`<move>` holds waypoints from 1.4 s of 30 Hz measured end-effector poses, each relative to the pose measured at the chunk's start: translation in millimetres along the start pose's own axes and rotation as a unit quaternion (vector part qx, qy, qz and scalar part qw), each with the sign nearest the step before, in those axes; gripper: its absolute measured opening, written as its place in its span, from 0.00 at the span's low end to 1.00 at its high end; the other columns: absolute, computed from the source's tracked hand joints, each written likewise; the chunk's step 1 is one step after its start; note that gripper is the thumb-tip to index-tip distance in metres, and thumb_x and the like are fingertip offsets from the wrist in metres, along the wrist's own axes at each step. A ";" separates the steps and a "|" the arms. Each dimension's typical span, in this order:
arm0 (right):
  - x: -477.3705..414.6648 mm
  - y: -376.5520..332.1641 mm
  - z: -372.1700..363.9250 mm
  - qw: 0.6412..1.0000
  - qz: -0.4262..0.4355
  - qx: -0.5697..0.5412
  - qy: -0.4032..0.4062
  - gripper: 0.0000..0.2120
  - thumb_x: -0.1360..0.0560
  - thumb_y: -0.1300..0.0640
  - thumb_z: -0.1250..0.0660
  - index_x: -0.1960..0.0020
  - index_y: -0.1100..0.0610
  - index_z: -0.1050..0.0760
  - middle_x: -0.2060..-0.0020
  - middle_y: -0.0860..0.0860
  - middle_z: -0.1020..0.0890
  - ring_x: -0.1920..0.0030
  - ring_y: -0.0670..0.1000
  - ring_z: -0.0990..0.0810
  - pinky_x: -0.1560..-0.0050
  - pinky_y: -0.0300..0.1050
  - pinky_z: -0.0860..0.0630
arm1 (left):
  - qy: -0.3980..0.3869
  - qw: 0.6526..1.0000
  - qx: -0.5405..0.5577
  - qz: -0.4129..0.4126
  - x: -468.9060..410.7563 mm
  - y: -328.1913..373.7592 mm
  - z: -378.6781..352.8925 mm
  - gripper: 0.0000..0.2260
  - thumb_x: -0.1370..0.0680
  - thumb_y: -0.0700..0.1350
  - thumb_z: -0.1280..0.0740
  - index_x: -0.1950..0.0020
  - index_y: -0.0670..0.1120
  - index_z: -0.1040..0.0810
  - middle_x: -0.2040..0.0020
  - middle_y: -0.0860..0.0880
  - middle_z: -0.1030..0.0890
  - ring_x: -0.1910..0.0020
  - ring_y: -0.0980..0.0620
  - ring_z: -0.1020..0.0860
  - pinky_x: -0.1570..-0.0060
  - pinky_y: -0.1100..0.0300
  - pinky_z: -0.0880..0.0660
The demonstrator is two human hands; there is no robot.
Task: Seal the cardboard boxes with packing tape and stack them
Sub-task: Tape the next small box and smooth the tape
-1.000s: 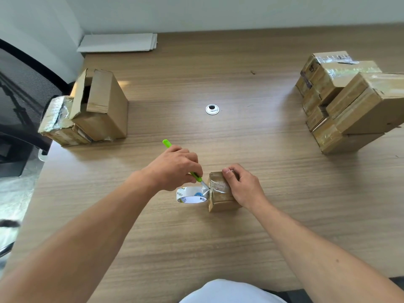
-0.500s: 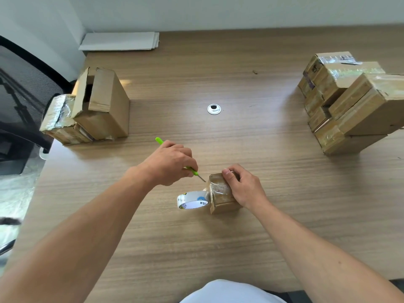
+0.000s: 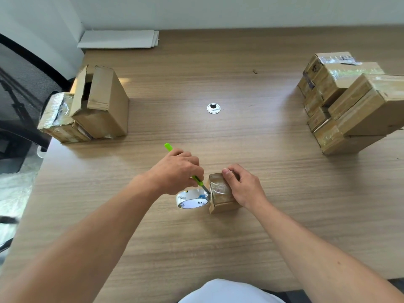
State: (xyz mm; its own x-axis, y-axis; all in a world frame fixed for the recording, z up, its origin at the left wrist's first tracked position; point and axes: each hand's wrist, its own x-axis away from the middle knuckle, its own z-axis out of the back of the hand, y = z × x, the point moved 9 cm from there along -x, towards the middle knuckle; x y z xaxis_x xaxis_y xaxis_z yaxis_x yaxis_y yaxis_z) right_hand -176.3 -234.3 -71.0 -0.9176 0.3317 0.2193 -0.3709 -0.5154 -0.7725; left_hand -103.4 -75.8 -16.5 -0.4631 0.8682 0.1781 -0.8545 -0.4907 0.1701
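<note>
Near the table's (image 3: 218, 248) front edge, the right hand (image 3: 244, 186) clamps a small cardboard box (image 3: 220, 193). The left hand (image 3: 177, 171) pinches a green cutter (image 3: 197, 179), blade seemingly touching tape at the roll (image 3: 192, 199). Farther right, sealed boxes (image 3: 354, 101) are stacked.

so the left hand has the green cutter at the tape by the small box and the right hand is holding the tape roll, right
Not quite. In the head view the right hand rests on the small box, holding it down, not the tape roll, which lies on the table beside the box. The left hand does hold the green cutter at the tape there.
</note>
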 end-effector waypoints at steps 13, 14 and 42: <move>-1.0 0.7 -1.8 1.000 0.003 0.003 -0.006 0.13 0.18 0.42 0.38 0.50 0.48 0.20 0.60 0.46 0.18 0.55 0.50 0.22 0.56 0.44 0.32 | 0.029 0.999 -0.017 -0.020 -8.3 0.6 1.4 0.06 0.21 0.54 0.31 0.45 0.57 0.18 0.49 0.56 0.21 0.46 0.51 0.26 0.39 0.53 0.38; -1.1 0.8 -1.8 1.000 0.003 0.004 -0.006 0.13 0.18 0.42 0.38 0.49 0.48 0.20 0.60 0.46 0.18 0.55 0.50 0.22 0.55 0.45 0.31 | 0.031 0.999 -0.018 -0.020 -7.9 0.8 1.4 0.06 0.21 0.54 0.31 0.46 0.57 0.18 0.49 0.56 0.21 0.46 0.51 0.25 0.39 0.53 0.38; -1.4 1.7 -1.1 1.000 0.001 0.007 0.005 0.15 0.19 0.41 0.38 0.50 0.51 0.20 0.62 0.48 0.19 0.57 0.52 0.22 0.53 0.47 0.28 | -0.011 0.878 0.240 0.415 84.0 -64.0 -146.5 0.13 0.24 0.45 0.29 0.42 0.47 0.26 0.48 0.45 0.22 0.48 0.42 0.22 0.51 0.51 0.25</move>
State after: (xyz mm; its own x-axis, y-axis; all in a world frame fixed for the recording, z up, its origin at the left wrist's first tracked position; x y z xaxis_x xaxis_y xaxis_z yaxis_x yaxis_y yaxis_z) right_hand -175.5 -234.7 -73.3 -0.9171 0.3378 0.2117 -0.3705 -0.5265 -0.7652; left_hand -122.1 39.3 -154.4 -0.8699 0.1989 0.4514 -0.0257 -0.9322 0.3611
